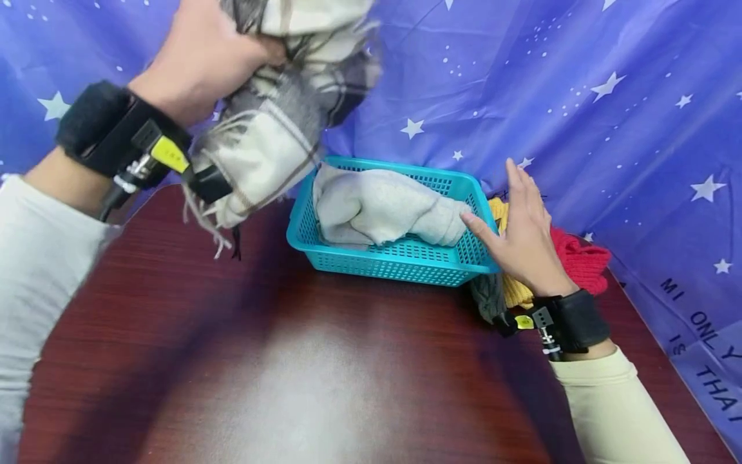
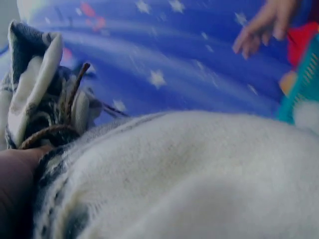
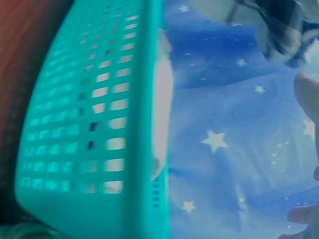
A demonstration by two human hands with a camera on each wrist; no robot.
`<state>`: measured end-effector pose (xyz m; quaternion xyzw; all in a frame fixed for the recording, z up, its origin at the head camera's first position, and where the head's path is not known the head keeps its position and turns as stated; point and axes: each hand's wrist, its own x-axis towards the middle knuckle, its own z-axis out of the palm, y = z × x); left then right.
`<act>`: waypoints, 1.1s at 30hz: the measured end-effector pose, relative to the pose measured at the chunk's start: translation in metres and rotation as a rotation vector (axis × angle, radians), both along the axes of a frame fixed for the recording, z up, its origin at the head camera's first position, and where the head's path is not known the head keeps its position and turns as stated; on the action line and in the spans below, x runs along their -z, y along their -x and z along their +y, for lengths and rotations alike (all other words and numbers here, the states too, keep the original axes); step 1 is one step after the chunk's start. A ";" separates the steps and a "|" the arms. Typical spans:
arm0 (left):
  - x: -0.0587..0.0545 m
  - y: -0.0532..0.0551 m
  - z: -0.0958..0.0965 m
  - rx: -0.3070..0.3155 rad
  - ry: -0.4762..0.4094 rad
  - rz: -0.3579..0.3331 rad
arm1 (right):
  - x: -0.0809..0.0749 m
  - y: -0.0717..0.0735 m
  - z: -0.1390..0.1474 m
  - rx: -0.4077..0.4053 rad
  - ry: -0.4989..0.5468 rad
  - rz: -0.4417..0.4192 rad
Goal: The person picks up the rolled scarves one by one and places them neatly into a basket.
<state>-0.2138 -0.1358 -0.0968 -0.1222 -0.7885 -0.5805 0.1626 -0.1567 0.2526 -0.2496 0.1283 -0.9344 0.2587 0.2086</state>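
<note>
I see the left grip (image 1: 205, 61) clutching a scarf (image 1: 278, 148); the right grip (image 1: 524, 235), spread wide and empty, hovers by the basket (image 1: 382, 267).

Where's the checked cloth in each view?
Head: checked cloth at top, left of centre, in the left hand.
Left wrist: across the bottom and up the left side.
Right wrist: top right corner, blurred.
Shared landmark: the teal basket, in all three views.

1. Head: from above, looking forward and down; table (image 1: 348, 361) at six o'clock.
2. Left wrist: right up against plaid cloth (image 2: 224, 159), facing curtain (image 2: 179, 62); basket (image 2: 310, 79), three o'clock.
3. Right wrist: close beside basket, nine o'clock.
4. All share basket, curtain.
</note>
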 end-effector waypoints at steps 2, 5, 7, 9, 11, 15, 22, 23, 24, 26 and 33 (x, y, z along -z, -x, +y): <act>-0.007 0.004 0.019 0.077 -0.049 -0.005 | -0.004 -0.004 0.002 0.010 0.057 0.019; -0.010 0.009 0.046 0.218 -0.124 -0.017 | -0.009 -0.010 0.003 0.013 0.157 0.074; -0.004 0.015 0.059 0.310 -0.106 -0.027 | -0.011 -0.014 0.003 -0.010 0.248 0.100; 0.009 0.023 0.066 0.403 0.016 -0.041 | -0.011 -0.015 0.002 -0.053 0.325 0.120; 0.030 0.033 0.069 0.483 0.225 -0.062 | -0.009 -0.012 -0.001 -0.098 0.371 0.103; 0.082 0.049 0.069 0.594 0.785 -0.108 | -0.002 0.005 -0.011 -0.124 0.204 0.011; 0.139 0.053 0.078 0.700 1.233 -0.152 | 0.008 0.041 -0.037 -0.131 -0.159 -0.255; 0.143 0.053 0.080 0.695 1.258 -0.160 | 0.007 0.046 -0.041 -0.145 -0.171 -0.288; 0.145 0.052 0.082 0.689 1.301 -0.145 | 0.005 0.050 -0.045 -0.161 -0.189 -0.312; 0.150 0.050 0.089 0.693 1.396 -0.114 | 0.001 0.059 -0.055 -0.186 -0.228 -0.354; 0.156 0.043 0.090 0.677 1.489 0.018 | 0.000 0.090 -0.077 -0.267 -0.446 -0.526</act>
